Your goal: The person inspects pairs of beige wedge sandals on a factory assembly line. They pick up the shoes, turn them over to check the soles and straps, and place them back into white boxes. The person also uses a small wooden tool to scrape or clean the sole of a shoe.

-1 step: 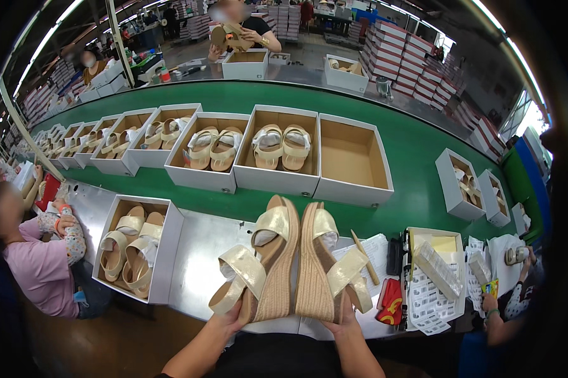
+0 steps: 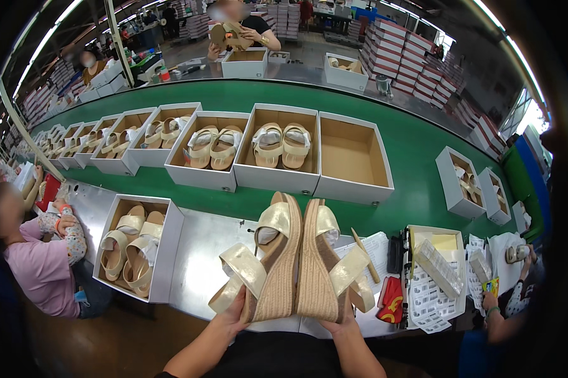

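Observation:
A pair of wedge sandals with pale gold straps and woven, rope-like soles is held up before me, sole sides facing each other and toes pointing away. My left hand [image 2: 235,313] is closed round the heel end of the left wedge sandal [image 2: 276,277]. The right wedge sandal [image 2: 318,280] is gripped at its heel end by my right hand [image 2: 343,322]. Their soles touch or nearly touch along the middle. White stuffing shows under the straps. Some of my fingers are hidden behind the sandals.
A white box with sandals [image 2: 178,252] stands on the metal table [image 2: 202,252] to my left. Beyond, an empty box [image 2: 377,189] and several filled ones line the green belt [image 2: 410,135]. A wooden stick [image 2: 366,255], red pouch [image 2: 391,301] and label tray [image 2: 463,302] lie right. Co-workers stand around.
Both sandals have shifted slightly upward in my hands, away from me. The boxes beyond look the same.

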{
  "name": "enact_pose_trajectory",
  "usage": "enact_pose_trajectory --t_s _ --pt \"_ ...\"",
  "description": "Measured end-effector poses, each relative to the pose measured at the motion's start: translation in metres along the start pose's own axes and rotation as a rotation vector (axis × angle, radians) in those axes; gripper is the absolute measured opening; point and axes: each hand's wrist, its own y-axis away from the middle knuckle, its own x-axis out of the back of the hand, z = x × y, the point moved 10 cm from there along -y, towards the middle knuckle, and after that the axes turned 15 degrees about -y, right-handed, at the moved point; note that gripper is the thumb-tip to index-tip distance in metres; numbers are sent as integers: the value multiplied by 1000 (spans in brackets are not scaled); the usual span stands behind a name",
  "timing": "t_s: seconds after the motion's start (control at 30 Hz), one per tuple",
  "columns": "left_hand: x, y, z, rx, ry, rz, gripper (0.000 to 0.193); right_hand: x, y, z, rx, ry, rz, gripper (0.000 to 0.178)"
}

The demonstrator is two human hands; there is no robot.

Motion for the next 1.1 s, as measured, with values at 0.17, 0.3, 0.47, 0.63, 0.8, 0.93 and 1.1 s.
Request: enact_pose_trajectory --t_s 0.17,0.3,0.47,0.63,0.8,0.93,1.1 --pt "-52 19 20 -226 -201 -129 62 -16 7 16 -51 -224 -1 60" --pt "-36 10 -8 -8 239 -200 63 -5 7 23 -119 -309 -67 62" --pt "-38 11 -10 26 231 -177 61 -19 18 19 -82 -141 -118 71" --pt "-30 13 -14 39 264 -145 60 -11 21 18 -67 1 -85 79" --pt "-41 15 -10 16 292 -223 60 -6 25 17 -60 97 -61 88" --pt "-39 18 -7 -30 283 -264 61 -13 23 15 15 -158 -133 65" --pt "-39 18 -1 -64 88 -215 61 -10 24 16 -8 -135 -81 75"
